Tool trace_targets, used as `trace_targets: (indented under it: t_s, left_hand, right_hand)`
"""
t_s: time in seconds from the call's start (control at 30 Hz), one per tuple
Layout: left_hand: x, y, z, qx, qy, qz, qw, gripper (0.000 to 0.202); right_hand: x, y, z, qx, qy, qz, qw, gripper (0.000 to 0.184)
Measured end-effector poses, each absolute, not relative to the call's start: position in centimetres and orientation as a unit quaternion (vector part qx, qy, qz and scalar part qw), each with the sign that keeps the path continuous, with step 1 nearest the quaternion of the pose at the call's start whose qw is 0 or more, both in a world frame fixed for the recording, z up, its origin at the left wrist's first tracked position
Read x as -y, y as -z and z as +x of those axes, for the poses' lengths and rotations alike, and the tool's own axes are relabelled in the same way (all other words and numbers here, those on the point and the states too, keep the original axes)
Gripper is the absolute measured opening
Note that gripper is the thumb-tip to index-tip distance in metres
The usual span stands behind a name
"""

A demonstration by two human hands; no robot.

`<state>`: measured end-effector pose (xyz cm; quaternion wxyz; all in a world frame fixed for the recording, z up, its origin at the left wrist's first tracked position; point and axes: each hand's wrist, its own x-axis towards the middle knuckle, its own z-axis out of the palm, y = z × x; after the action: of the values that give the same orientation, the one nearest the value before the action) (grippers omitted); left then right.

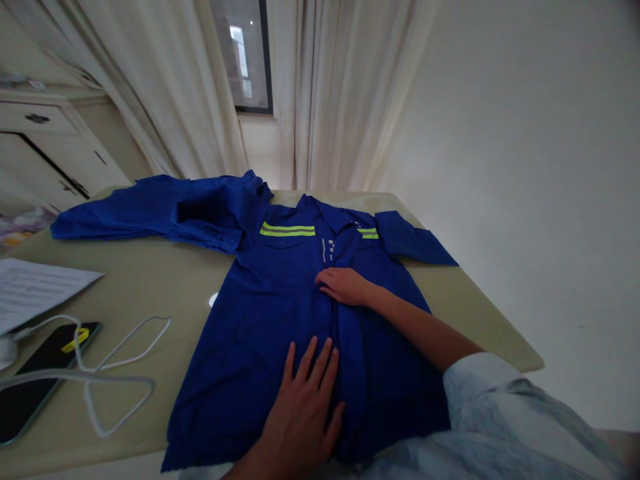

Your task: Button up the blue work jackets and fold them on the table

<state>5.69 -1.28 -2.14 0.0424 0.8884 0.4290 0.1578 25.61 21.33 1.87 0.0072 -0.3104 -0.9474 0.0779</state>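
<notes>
A blue work jacket (260, 320) with yellow-green reflective stripes lies front up on the table, its collar away from me. My left hand (303, 407) rests flat on the lower front, fingers stretched out beside the opening. Higher up, at the middle of the chest, my right hand (345, 287) has its fingers curled down at the front edge, pinching the cloth there. Whether a zip pull is in those fingers is hidden. The front flap (353, 373) runs down from the right hand, and the jacket's sleeve (415, 240) spreads toward the table's right edge.
More bunched blue cloth (150, 210) lies at the back left. On the left are printed paper (40, 287), a dark phone (40, 373) and a looped white cable (120, 380). A cream table (480, 320) bears everything; curtains (340, 100) and a cabinet (55, 133) stand behind.
</notes>
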Motion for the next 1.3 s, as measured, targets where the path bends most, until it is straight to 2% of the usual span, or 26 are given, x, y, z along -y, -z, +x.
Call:
trace_targets:
  t_s: [0.1,0.37,0.63,0.7,0.77,0.83,0.93,1.07,1.17,1.23,1.3]
  left_hand:
    - [1.4,2.7,6.0,-0.434,-0.158,0.887,0.018,0.079]
    - [1.4,4.3,6.5,-0.447,-0.158,0.88,-0.028,0.082]
    - [2.0,6.8,6.5,-0.438,-0.172,0.88,-0.07,0.086]
    - [2.5,7.8,6.2,-0.431,-0.175,0.882,-0.08,0.088]
    - [2.5,7.5,5.8,-0.412,-0.169,0.893,-0.065,0.088]
    - [1.5,5.5,5.3,-0.402,-0.145,0.904,-0.01,0.073]
    - [-2.7,0.1,4.9,-0.417,-0.119,0.89,0.145,0.034]
    - [-13.0,-5.0,6.3,-0.432,-0.219,0.786,0.384,0.023]
    - [-21.8,-5.3,8.9,-0.52,-0.349,0.536,0.567,0.014]
    - [-26.7,-4.6,10.9,-0.552,-0.412,0.412,0.597,0.013]
    - [-30.4,-3.8,12.7,-0.569,-0.435,0.378,0.586,0.02]
  right_hand:
    - [-21.8,-2.2,25.6,0.95,-0.082,-0.302,-0.006,0.024]
    - [-24.7,-1.7,25.4,0.949,-0.126,-0.287,0.038,0.016]
    - [-23.3,-1.8,25.1,0.953,-0.087,-0.288,0.045,0.016]
    - [-23.7,-2.2,25.4,0.942,-0.064,-0.319,0.078,0.02]
    - [-25.2,-2.4,26.0,0.904,-0.03,-0.4,0.151,0.025]
    - [-27.3,-2.0,26.7,0.822,0.005,-0.512,0.249,0.028]
    - [-30.2,-0.1,27.7,0.675,0.018,-0.634,0.377,0.034]
    - [-31.8,3.0,28.5,0.606,-0.048,-0.663,0.437,0.042]
    - [-32.2,4.0,28.8,0.598,-0.1,-0.628,0.488,0.045]
    - [-32.3,3.9,28.8,0.604,-0.122,-0.616,0.491,0.047]
    - [-32.4,3.6,28.7,0.617,-0.129,-0.619,0.469,0.05]
